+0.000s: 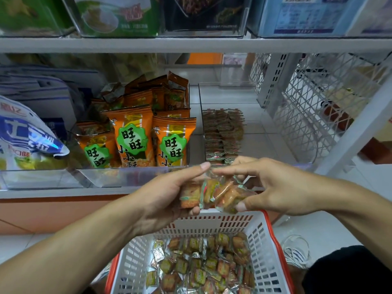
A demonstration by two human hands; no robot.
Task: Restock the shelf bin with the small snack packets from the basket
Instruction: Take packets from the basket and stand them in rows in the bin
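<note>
My left hand (169,194) and my right hand (273,185) together hold a bunch of small clear snack packets (216,193) just above the far rim of a white basket (263,251). Several more small packets (203,266) lie loose in the basket. Straight ahead on the shelf stands a clear bin (275,132) with rows of the same small packets (222,132) stacked along its left side. The right part of that bin is bare.
A neighbouring clear bin holds orange snack bags (135,136). A blue-and-white bag (27,141) lies at the left. The upper shelf board (191,44) overhangs. A white wire rack (314,107) stands at the right, and a white shoe (297,251) is beside the basket.
</note>
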